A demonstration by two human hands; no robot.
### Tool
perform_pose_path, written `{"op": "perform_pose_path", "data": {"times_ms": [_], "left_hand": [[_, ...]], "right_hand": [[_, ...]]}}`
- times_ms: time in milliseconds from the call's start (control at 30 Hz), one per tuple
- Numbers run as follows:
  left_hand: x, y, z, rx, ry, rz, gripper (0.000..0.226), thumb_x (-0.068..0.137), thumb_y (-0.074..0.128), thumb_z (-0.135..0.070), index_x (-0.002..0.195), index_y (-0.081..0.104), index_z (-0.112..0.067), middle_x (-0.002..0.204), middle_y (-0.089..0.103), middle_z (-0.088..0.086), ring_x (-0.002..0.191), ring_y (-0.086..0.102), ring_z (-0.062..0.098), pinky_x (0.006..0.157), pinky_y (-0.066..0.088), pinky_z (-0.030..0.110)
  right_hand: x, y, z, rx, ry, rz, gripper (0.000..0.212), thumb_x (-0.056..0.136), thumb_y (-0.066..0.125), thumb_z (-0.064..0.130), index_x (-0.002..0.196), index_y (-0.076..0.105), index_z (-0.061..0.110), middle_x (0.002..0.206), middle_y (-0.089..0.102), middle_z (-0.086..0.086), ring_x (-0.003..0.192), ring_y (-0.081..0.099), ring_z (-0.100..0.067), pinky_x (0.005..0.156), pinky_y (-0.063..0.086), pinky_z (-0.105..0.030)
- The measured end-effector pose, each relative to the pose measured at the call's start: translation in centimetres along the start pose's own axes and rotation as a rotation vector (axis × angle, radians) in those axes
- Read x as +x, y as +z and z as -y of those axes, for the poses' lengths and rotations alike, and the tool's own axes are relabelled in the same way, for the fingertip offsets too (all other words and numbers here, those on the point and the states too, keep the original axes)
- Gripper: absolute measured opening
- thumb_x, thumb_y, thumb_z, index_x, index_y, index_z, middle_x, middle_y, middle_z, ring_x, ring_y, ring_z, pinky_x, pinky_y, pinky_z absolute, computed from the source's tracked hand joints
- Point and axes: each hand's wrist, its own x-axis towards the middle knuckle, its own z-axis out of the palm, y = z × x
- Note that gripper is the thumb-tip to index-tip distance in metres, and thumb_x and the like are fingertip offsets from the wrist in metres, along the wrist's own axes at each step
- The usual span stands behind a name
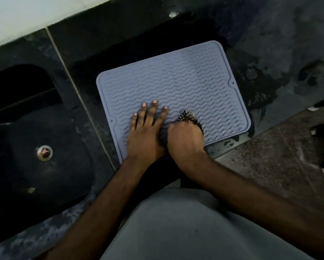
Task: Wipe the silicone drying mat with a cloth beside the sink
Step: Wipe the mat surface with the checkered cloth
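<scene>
A grey-blue silicone drying mat (185, 81) with wavy ridges lies on the dark stone counter, right of the sink. My left hand (148, 132) presses flat on the mat's near left part, fingers straight and spread. My right hand (185, 137) is curled round a dark patterned cloth (190, 117), which sticks out past the knuckles and touches the mat near its front edge. Most of the cloth is hidden inside the fist.
A black sink (26, 137) with a metal drain (44, 153) lies to the left. Wet patches (260, 94) darken the counter right of the mat. A pale wall (16, 19) runs along the back. The counter's front edge and speckled floor (270, 156) are at right.
</scene>
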Motion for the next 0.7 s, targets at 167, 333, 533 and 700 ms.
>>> {"op": "perform_pose_path", "data": {"times_ms": [167, 333, 533, 700], "left_hand": [[-0.1, 0.3, 0.1, -0.022, 0.025, -0.043, 0.099, 0.086, 0.054, -0.066, 0.163, 0.004, -0.029, 0.171, -0.01, 0.001, 0.156, -0.014, 0.023, 0.126, -0.008, 0.045], [-3.4, -0.6, 3.1, -0.125, -0.063, -0.098, 0.12, 0.067, 0.055, -0.085, 0.163, 0.013, -0.027, 0.171, -0.003, 0.004, 0.158, -0.004, 0.021, 0.127, 0.0, 0.046], [-4.6, 0.2, 4.3, -0.152, -0.123, -0.117, 0.107, 0.073, 0.049, -0.079, 0.162, 0.018, -0.028, 0.172, 0.001, 0.003, 0.158, 0.0, 0.02, 0.127, 0.001, 0.045], [-4.8, 0.4, 4.7, -0.137, -0.108, -0.131, 0.079, 0.098, 0.049, -0.049, 0.163, 0.011, -0.028, 0.171, -0.005, 0.001, 0.157, -0.005, 0.018, 0.127, -0.001, 0.04]], "right_hand": [[-0.3, -0.1, 0.9, -0.015, -0.042, -0.007, 0.021, 0.094, 0.052, 0.015, 0.108, 0.068, 0.013, 0.103, 0.069, -0.007, 0.096, 0.068, -0.027, 0.072, 0.054, -0.036], [-0.7, -0.5, 0.6, -0.081, -0.051, -0.013, 0.021, 0.096, 0.049, 0.021, 0.109, 0.063, 0.012, 0.106, 0.067, -0.008, 0.098, 0.066, -0.027, 0.071, 0.049, -0.033], [-1.1, -0.7, 4.0, -0.125, -0.108, -0.04, 0.019, 0.095, 0.051, 0.018, 0.106, 0.066, 0.014, 0.104, 0.069, -0.005, 0.096, 0.067, -0.024, 0.07, 0.05, -0.031], [-1.9, -0.1, 8.0, -0.138, -0.25, -0.063, 0.023, 0.097, 0.048, 0.015, 0.11, 0.067, 0.014, 0.104, 0.07, -0.006, 0.095, 0.068, -0.023, 0.063, 0.04, -0.031]]}}
